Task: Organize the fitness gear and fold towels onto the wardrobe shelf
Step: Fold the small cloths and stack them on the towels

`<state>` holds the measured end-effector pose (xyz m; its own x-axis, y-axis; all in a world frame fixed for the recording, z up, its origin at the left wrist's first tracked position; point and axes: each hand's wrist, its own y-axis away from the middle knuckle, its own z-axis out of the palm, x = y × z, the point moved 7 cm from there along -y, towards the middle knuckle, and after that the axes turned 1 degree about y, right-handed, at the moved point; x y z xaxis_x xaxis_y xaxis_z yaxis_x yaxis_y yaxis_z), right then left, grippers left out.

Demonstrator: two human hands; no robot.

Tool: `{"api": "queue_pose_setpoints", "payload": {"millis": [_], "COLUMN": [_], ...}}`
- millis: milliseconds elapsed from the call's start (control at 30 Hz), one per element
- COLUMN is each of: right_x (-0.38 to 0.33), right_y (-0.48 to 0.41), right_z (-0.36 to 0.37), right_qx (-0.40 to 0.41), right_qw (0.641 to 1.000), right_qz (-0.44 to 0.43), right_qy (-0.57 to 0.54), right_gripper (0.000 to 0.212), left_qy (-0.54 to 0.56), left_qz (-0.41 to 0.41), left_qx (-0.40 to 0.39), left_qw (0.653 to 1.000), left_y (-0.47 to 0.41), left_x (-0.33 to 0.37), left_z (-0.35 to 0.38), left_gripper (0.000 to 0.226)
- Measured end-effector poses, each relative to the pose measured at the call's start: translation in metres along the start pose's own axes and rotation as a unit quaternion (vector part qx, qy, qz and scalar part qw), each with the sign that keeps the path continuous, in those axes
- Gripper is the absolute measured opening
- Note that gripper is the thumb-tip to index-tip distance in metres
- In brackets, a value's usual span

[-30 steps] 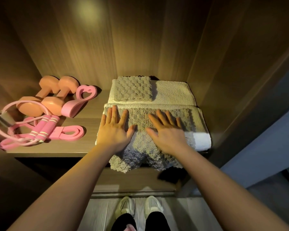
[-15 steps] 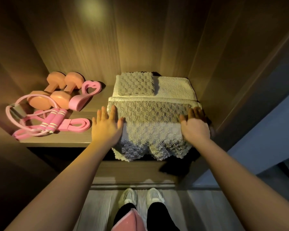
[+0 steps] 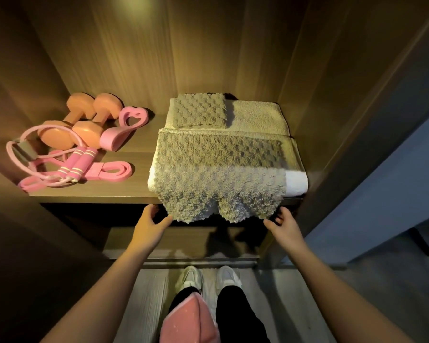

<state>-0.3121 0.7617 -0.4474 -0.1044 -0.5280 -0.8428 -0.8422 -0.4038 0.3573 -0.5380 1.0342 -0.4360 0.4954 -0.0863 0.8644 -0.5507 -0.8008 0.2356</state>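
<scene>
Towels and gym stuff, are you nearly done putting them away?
Nearly. Done: the dumbbells, jump rope and bands lie on the shelf's left, with two folded towels at the back right. In hand: the left hand and right hand are at the gray towel's hanging corners. Left: fold that overhang onto the shelf.

The shaggy grey towel [image 3: 221,169] draped over the front edge of the wooden shelf [image 3: 97,198] covers most of the folded white towel [image 3: 295,180] beneath it, leaving only its ends showing. The left hand [image 3: 150,224] and right hand [image 3: 284,225] are at its hanging corners in deep shadow, so whether the fingertips pinch the pile or merely touch it cannot be told. Both forearms [image 3: 104,293] run off the bottom edge.
</scene>
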Motion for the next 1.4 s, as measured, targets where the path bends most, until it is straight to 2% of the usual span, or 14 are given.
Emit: {"api": "queue_pose_setpoints", "payload": {"millis": [100, 200, 300, 367, 467, 567, 600, 733, 800, 967, 1033, 1133, 1233, 1400], "right_x": [0.0, -0.005, -0.004, 0.0, 0.002, 0.002, -0.002, -0.017, -0.029, -0.06, -0.078, -0.102, -0.131, -0.169], "right_y": [-0.018, -0.017, -0.01, 0.0, 0.022, 0.041, 0.051, 0.083, 0.097, 0.111, 0.115, 0.108, 0.087, 0.033], "right_z": [0.007, 0.009, 0.005, 0.0, -0.008, -0.017, -0.021, -0.033, -0.045, -0.063, -0.067, -0.074, -0.081, -0.077], "right_qx": [-0.022, -0.028, -0.033, -0.042, -0.051, -0.037, -0.029, -0.042, -0.034, -0.066, -0.074, -0.01, 0.072, 0.11], "right_qw": [1.0, 1.0, 0.999, 0.998, 0.998, 0.997, 0.997, 0.983, 0.982, 0.978, 0.975, 0.975, 0.967, 0.97], "right_qz": [0.016, 0.006, -0.008, -0.014, -0.017, -0.056, -0.061, -0.091, -0.121, -0.15, -0.176, -0.216, -0.246, -0.214], "right_qy": [0.012, -0.01, -0.038, -0.052, -0.042, -0.036, -0.049, -0.154, -0.138, -0.125, -0.11, -0.055, 0.009, 0.029], "right_gripper": [0.053, 0.008, 0.003, 0.016, 0.01, 0.018, 0.012, 0.042, 0.032, 0.055, 0.042, 0.012, 0.02, 0.031], "left_qy": [0.038, 0.05, 0.042, 0.035, 0.022, 0.076, 0.108, 0.152, 0.153, 0.188, 0.165, 0.101, 0.008, -0.037], "left_qz": [-0.013, 0.003, 0.02, 0.02, 0.026, 0.039, 0.041, 0.095, 0.121, 0.119, 0.141, 0.152, 0.171, 0.169], "left_qx": [-0.048, -0.048, -0.026, -0.026, -0.041, -0.033, -0.029, -0.013, -0.012, -0.057, -0.05, 0.025, 0.103, 0.123], "left_qw": [0.998, 0.998, 0.999, 0.999, 0.999, 0.996, 0.993, 0.984, 0.981, 0.973, 0.975, 0.983, 0.98, 0.977], "left_y": [-0.012, -0.016, -0.012, -0.004, 0.014, 0.038, 0.047, 0.081, 0.097, 0.109, 0.109, 0.098, 0.074, 0.014], "left_x": [-0.001, -0.002, -0.006, -0.012, -0.012, -0.001, 0.003, 0.026, 0.039, 0.066, 0.079, 0.097, 0.125, 0.165], "left_z": [0.01, 0.011, 0.004, -0.004, -0.013, -0.02, -0.024, -0.042, -0.05, -0.062, -0.067, -0.079, -0.086, -0.076], "left_gripper": [0.048, 0.018, 0.023, 0.022, 0.019, 0.011, 0.013, 0.023, 0.019, 0.038, 0.035, 0.011, 0.019, 0.025]}}
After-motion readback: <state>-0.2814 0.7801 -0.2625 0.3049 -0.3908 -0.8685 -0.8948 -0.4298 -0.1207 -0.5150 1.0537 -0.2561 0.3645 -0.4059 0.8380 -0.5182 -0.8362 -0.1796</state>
